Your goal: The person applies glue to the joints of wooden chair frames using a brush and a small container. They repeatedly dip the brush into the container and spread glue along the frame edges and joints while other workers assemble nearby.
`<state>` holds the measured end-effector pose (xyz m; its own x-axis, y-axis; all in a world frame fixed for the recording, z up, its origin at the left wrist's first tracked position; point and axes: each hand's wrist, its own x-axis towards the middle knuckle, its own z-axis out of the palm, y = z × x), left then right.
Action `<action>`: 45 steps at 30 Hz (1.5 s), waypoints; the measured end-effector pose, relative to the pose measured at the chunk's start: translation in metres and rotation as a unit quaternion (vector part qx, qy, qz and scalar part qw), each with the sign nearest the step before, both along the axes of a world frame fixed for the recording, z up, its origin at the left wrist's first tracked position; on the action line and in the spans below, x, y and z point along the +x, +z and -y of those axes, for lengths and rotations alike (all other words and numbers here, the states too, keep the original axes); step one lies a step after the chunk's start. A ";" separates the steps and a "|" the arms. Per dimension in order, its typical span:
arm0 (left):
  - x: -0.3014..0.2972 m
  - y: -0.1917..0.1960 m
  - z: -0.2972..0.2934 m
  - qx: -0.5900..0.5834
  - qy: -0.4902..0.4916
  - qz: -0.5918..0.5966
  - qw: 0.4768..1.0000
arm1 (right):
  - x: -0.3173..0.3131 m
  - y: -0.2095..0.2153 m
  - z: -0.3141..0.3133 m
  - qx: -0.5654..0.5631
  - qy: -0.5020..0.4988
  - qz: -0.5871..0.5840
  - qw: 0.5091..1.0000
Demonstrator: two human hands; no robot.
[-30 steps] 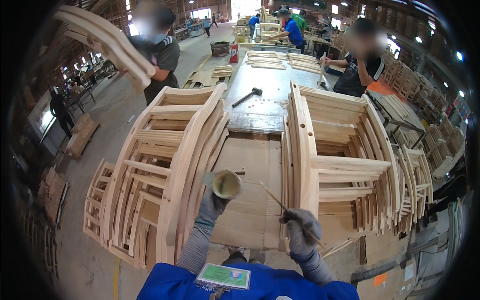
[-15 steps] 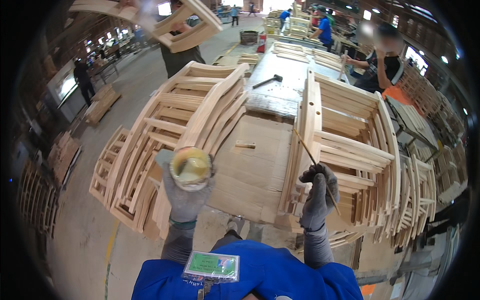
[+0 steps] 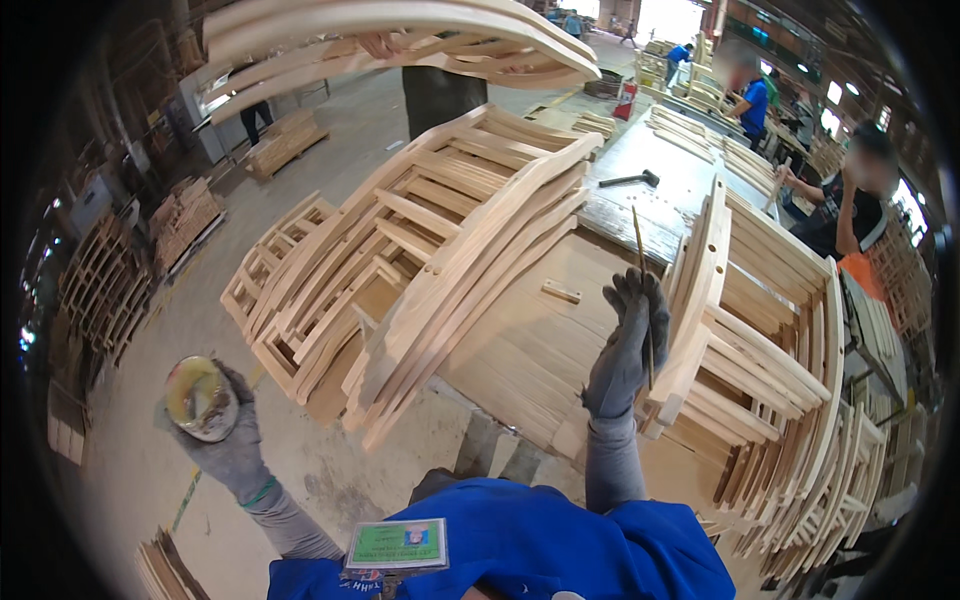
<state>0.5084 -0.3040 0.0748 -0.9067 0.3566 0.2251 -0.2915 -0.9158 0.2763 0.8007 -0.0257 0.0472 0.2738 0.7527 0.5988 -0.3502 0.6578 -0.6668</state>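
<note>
My gloved left hand (image 3: 238, 452) is closed round a small round tub (image 3: 203, 400) with pale yellow, glue-like stuff inside and smeared on its wall. I hold it out at the left, over the floor. In my gloved right hand (image 3: 622, 350) is a thin stick (image 3: 638, 238), its tip pointing up and its lower end passing down by the palm; whether it ends in bristles I cannot tell. This hand is beside the right stack of slatted wooden frames (image 3: 698, 300). A left stack of curved wooden frames (image 3: 455, 255) stands between my hands.
Cardboard (image 3: 520, 345) covers the near table, with a small wooden block (image 3: 562, 291) on it. A hammer (image 3: 630, 180) lies on the shiny tabletop beyond. Another person carries curved frames (image 3: 400, 45) at the far left. A seated person (image 3: 850, 200) is at the right.
My left hand has swung left and down with the tub, away from the left stack. My right hand has turned the stick more upright. The carried frames have come nearer, and my view has shifted left.
</note>
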 end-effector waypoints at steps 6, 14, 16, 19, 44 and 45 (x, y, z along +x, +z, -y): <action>-0.020 0.012 0.048 0.004 0.064 -0.027 0.998 | -0.060 0.013 -0.038 0.029 -0.002 -0.009 1.000; -0.055 0.003 0.035 -0.053 0.035 0.025 0.998 | -0.134 0.002 -0.086 0.044 -0.020 -0.010 0.999; -0.065 0.001 0.029 -0.063 0.020 0.026 0.998 | -0.148 0.003 -0.086 0.060 -0.035 0.011 0.997; -0.091 -0.017 0.026 -0.060 -0.036 -0.016 0.997 | -0.159 0.008 -0.091 0.097 -0.074 0.061 0.991; -0.132 -0.101 -0.103 -0.175 -0.157 0.158 0.959 | -0.232 -0.086 -0.219 0.044 -0.153 0.184 0.970; -0.132 -0.100 -0.106 -0.145 -0.181 0.150 0.961 | -0.235 -0.088 -0.219 0.034 -0.146 0.182 0.972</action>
